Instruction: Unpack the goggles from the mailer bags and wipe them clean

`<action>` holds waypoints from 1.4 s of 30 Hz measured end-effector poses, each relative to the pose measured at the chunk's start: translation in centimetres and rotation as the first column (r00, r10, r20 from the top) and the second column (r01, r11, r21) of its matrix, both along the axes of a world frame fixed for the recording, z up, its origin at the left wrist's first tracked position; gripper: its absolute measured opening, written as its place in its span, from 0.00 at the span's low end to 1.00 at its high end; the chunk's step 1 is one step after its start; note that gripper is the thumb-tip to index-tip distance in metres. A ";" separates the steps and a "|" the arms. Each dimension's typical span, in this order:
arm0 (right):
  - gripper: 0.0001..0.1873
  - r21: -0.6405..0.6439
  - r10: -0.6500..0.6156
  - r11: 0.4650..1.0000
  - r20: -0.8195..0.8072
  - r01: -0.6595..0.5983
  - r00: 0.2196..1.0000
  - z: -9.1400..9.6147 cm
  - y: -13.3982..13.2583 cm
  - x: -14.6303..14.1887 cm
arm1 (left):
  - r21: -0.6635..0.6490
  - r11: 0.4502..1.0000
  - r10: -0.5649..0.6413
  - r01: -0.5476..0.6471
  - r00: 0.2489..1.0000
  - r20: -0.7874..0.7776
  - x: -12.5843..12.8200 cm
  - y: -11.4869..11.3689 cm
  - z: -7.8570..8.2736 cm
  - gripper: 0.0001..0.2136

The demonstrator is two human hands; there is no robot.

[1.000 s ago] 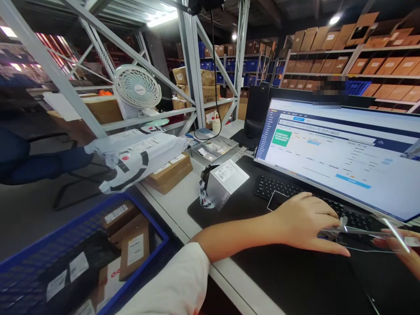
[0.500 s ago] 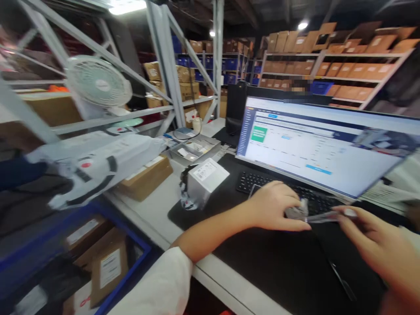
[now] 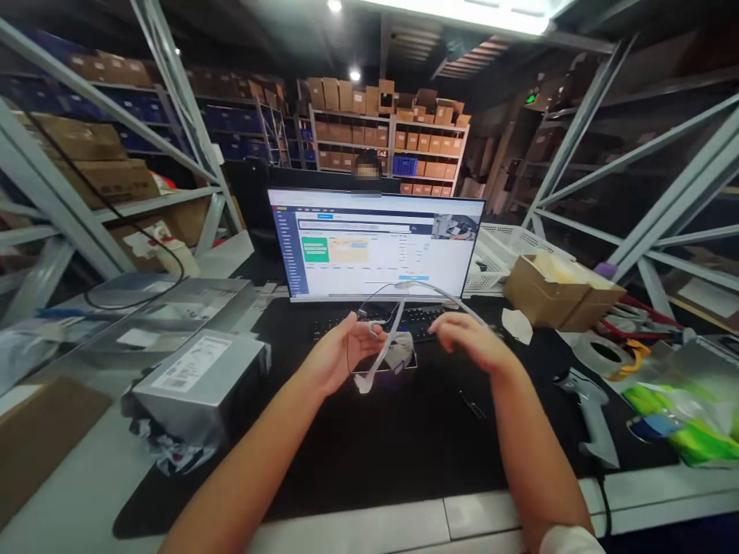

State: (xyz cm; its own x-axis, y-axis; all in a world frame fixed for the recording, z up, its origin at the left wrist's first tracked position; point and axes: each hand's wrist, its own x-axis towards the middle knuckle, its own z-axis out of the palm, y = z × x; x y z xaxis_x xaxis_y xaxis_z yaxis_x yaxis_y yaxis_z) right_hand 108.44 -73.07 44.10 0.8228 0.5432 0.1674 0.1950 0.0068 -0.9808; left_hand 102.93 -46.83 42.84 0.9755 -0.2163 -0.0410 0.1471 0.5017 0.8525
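Both my hands hold a pair of clear-framed glasses (image 3: 388,338) above the black desk mat (image 3: 404,446), in front of the keyboard (image 3: 416,317). My left hand (image 3: 338,355) grips the frame at its left side, one temple arm hanging down from it. My right hand (image 3: 469,340) is closed on the other temple arm, which arcs over to it. The lit monitor (image 3: 375,242) stands just behind.
A grey wrapped box with a white label (image 3: 199,377) lies at the left on the mat. A barcode scanner (image 3: 589,412), tape rolls (image 3: 606,354), green packets (image 3: 681,419) and an open cardboard box (image 3: 554,288) are at the right. Metal shelving surrounds the desk.
My view has swung right from the left side of the desk to face the monitor. Both hands have lifted the glasses off the keyboard area and spread them open.
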 end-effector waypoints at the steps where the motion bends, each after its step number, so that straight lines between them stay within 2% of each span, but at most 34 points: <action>1: 0.20 0.006 0.079 0.997 -0.043 -0.079 0.996 -0.3 1.2 -0.3 | 0.022 1.000 0.013 -0.013 1.000 -0.002 0.1 -0.3 -0.2 0.21; 3: 0.22 0.145 0.179 0.976 -0.107 -0.163 0.978 -0.8 3.6 -1.1 | 0.102 0.994 0.042 -0.046 0.998 0.035 0.1 -0.7 -0.5 0.20; 5: 0.20 0.327 0.162 0.939 -0.157 -0.103 0.974 -0.8 5.2 -2.0 | 0.128 0.987 0.086 -0.093 0.995 0.055 0.2 -0.9 -0.6 0.20; 7: 0.19 0.454 0.146 0.890 -0.186 -0.047 0.972 -0.2 5.3 -2.7 | 0.060 0.982 0.176 -0.177 0.984 0.026 0.4 -0.8 -0.3 0.19; 8: 0.19 0.482 0.164 0.874 -0.173 -0.062 0.971 0.3 4.8 -3.1 | 0.008 0.971 0.238 -0.238 0.971 -0.004 0.6 -0.7 0.0 0.19; 11: 0.17 0.404 0.278 0.887 -0.077 -0.225 0.958 1.8 2.3 -4.0 | -0.098 0.906 0.403 -0.411 0.910 -0.092 0.7 -0.7 1.1 0.21; 13: 0.22 0.314 0.289 0.911 -0.018 -0.269 0.957 2.3 1.1 -4.4 | -0.122 0.884 0.438 -0.452 0.890 -0.123 0.3 -1.1 1.6 0.22; 15: 0.26 0.228 0.227 0.946 0.043 -0.230 0.973 2.3 0.9 -4.4 | -0.134 0.901 0.397 -0.412 0.909 -0.127 -0.2 -1.9 1.6 0.20; 18: 0.18 0.125 0.088 0.986 0.181 -0.112 0.979 1.7 1.8 -4.6 | -0.167 0.945 0.265 -0.281 0.958 -0.114 -0.8 -3.1 0.6 0.19; 19: 0.18 0.125 0.043 0.990 0.223 -0.072 0.974 1.5 2.2 -4.7 | -0.179 0.953 0.227 -0.243 0.968 -0.106 -0.9 -3.4 0.2 0.19; 21: 0.19 0.166 -0.008 0.985 0.282 -0.040 0.959 1.2 2.7 -5.1 | -0.197 0.958 0.192 -0.207 0.977 -0.092 -1.2 -3.8 -0.3 0.19; 25: 0.19 0.224 0.028 0.971 0.259 -0.088 0.965 0.9 2.9 -5.7 | -0.178 0.970 0.151 -0.163 0.985 -0.079 -1.6 -4.3 -0.6 0.19; 27: 0.21 0.350 -0.044 0.937 0.157 -0.014 0.987 1.0 2.9 -5.6 | -0.082 0.994 0.073 -0.078 0.995 -0.068 -1.7 -4.3 -0.7 0.24; 29: 0.20 0.507 -0.104 0.858 0.005 0.087 0.995 1.3 2.8 -5.2 | 0.136 0.990 0.037 -0.039 0.999 0.012 -1.6 -4.1 -1.1 0.27; 30: 0.19 0.568 -0.113 0.812 -0.069 0.132 0.991 1.6 2.6 -5.0 | 0.294 0.953 0.044 -0.068 0.995 0.090 -1.6 -4.0 -1.4 0.26; 31: 0.18 0.613 -0.109 0.771 -0.135 0.170 0.985 1.9 2.4 -4.7 | 0.449 0.881 0.067 -0.150 0.978 0.195 -1.6 -3.8 -1.7 0.25; 32: 0.17 0.646 -0.100 0.736 -0.193 0.203 0.976 2.2 2.1 -4.5 | 0.565 0.779 0.097 -0.272 0.942 0.320 -1.7 -3.7 -2.1 0.22; 34: 0.16 0.682 -0.072 0.686 -0.284 0.254 0.956 2.7 1.6 -4.0 | 0.631 0.573 0.113 -0.523 0.813 0.571 -1.9 -3.7 -2.6 0.14; 35: 0.16 0.690 -0.056 0.670 -0.321 0.274 0.945 2.9 1.4 -3.8 | 0.608 0.507 0.087 -0.611 0.738 0.669 -2.1 -3.9 -2.8 0.14; 37: 0.15 0.697 -0.011 0.648 -0.394 0.306 0.919 3.0 1.5 -3.6 | 0.573 0.439 -0.011 -0.692 0.634 0.773 -2.5 -4.3 -3.1 0.33; 38: 0.14 0.699 0.012 0.639 -0.426 0.321 0.905 3.0 1.8 -3.6 | 0.579 0.416 -0.057 -0.702 0.615 0.787 -2.7 -4.5 -3.2 0.41; 39: 0.14 0.698 0.034 0.634 -0.456 0.333 0.889 2.8 2.2 -3.8 | 0.588 0.399 -0.078 -0.704 0.613 0.786 -2.8 -4.7 -3.2 0.44; 40: 0.13 0.695 0.057 0.632 -0.481 0.342 0.875 2.7 2.7 -4.0 | 0.592 0.397 -0.067 -0.701 0.621 0.781 -2.9 -4.8 -3.3 0.41; 42: 0.13 0.697 0.096 0.633 -0.502 0.337 0.859 2.2 3.8 -4.5 | 0.589 0.431 0.006 -0.684 0.655 0.756 -2.7 -4.6 -3.4 0.29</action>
State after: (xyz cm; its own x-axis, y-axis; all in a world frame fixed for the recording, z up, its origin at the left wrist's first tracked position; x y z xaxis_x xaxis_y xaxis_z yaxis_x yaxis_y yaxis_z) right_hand 103.98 -69.27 46.31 0.9546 0.2936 0.0510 -0.2071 0.7768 -0.5948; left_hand 100.26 -51.38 39.45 0.7997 -0.0508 0.5983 -0.5217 -0.5523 0.6503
